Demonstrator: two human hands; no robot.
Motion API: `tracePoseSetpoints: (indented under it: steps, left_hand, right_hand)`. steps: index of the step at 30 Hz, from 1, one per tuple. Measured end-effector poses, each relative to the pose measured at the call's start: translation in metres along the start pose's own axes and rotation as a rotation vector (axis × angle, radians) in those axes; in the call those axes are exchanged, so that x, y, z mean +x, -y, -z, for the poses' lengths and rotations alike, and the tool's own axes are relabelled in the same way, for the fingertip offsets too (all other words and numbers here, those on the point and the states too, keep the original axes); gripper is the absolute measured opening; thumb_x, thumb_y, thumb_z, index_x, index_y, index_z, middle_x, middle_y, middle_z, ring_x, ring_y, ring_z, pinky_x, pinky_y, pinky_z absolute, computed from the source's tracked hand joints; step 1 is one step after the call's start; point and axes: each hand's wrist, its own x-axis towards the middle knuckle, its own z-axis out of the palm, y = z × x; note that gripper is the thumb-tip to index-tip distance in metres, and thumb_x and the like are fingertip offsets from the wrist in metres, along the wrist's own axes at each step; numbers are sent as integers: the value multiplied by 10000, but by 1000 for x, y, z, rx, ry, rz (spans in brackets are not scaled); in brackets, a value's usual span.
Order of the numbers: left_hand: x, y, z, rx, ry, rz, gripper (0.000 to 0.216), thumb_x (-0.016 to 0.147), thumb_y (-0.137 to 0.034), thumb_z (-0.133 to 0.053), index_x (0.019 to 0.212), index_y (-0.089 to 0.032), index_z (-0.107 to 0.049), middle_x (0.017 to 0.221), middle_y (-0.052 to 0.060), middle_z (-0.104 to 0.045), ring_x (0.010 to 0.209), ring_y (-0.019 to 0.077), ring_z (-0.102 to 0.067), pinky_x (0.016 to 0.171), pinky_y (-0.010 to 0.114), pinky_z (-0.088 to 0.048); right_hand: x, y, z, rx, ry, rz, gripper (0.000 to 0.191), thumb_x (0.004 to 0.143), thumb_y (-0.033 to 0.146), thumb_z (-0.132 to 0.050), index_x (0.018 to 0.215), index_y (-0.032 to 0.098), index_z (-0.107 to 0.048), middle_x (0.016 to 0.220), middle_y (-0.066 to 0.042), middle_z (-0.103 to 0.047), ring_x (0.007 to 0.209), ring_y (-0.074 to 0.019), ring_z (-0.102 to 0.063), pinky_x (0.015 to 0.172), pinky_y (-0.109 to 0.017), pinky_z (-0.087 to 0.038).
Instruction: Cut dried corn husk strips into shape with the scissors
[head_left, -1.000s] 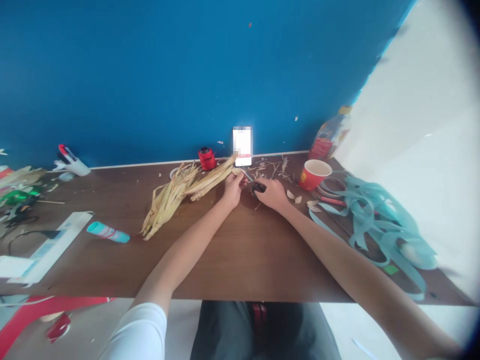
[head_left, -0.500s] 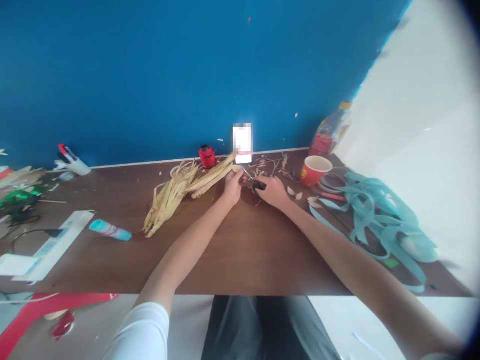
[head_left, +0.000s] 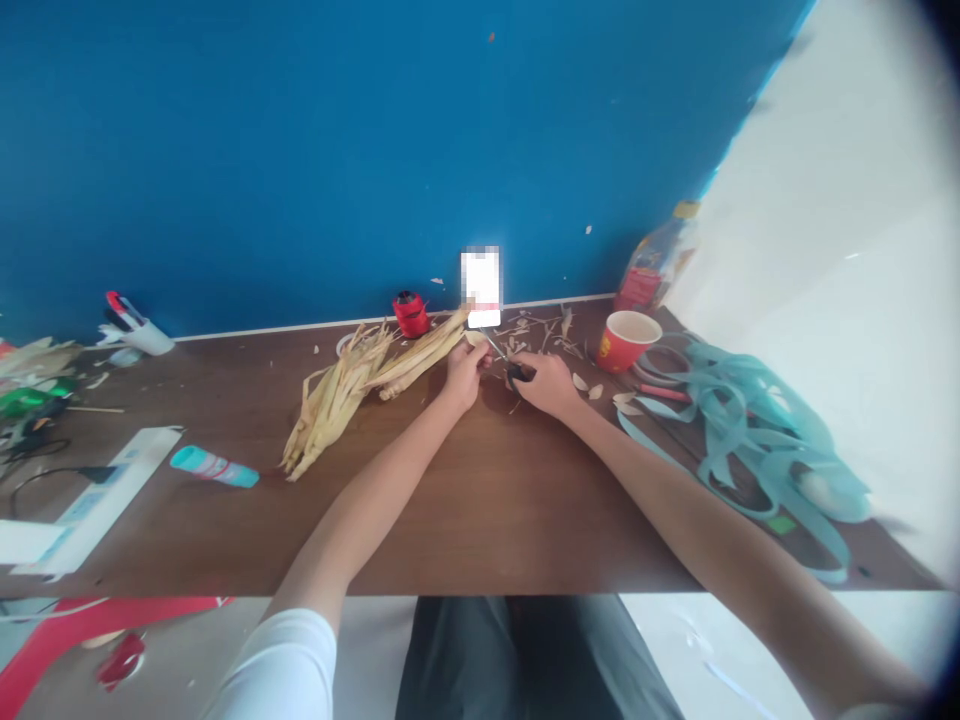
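My right hand (head_left: 547, 382) is closed around the black handles of a pair of scissors (head_left: 496, 350), whose blades point up and left. My left hand (head_left: 468, 372) pinches a small pale piece of corn husk (head_left: 475, 338) right beside the blade tips. Whether the blades touch the piece, I cannot tell. Just left of that hand lies a bundle of dried corn husks (head_left: 416, 366), and a second, larger husk bundle (head_left: 330, 410) is farther left. Small husk scraps (head_left: 521, 328) are scattered behind the scissors.
A red thread spool (head_left: 410, 315) and a lit phone (head_left: 482, 290) stand by the blue wall. On the right are a red paper cup (head_left: 628, 340), a bottle (head_left: 654, 262) and tangled teal ribbon (head_left: 739, 420). A power strip (head_left: 101, 500) and teal tube (head_left: 214, 466) lie left.
The view has shifted slightly, moving the tabletop items a little leftward in the picture. Both hands keep nearly the same pose, still holding the husk piece and scissors.
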Motion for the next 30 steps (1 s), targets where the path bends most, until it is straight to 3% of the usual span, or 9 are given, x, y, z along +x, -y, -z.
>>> tracePoseSetpoints:
  steps: [8,15,21,30]
  left_hand:
    - [-1,-2,1,-22,19,37,179,727,-192,-765,769,-141,-599,654,-27,-591,553,38,-497,552,169,-371]
    - [0,-5,1,11,-5,88,191,714,-197,-778,762,-138,-603,638,-30,-585,537,36,-488,534,175,-356]
    - [-2,-7,-1,49,-3,105,217,692,-199,-798,759,-130,-603,634,-28,-582,531,29,-481,522,169,-350]
    - [-3,-8,0,50,9,123,193,690,-179,-778,762,-130,-606,627,-29,-580,521,22,-486,504,145,-357]
  right_hand:
    - [0,-1,0,-17,21,-41,317,701,336,-692,1001,271,-772,768,1,-737,752,-199,-652,672,-280,-436]
    - [2,-4,2,129,70,35,257,702,319,-683,921,217,-769,684,16,-669,652,-159,-573,639,-263,-426]
    - [1,-7,11,109,94,58,177,713,313,-662,818,205,-756,624,24,-614,596,-133,-503,583,-251,-369]
    - [0,-6,16,166,108,57,189,714,323,-669,823,191,-750,607,30,-585,584,-125,-485,581,-249,-371]
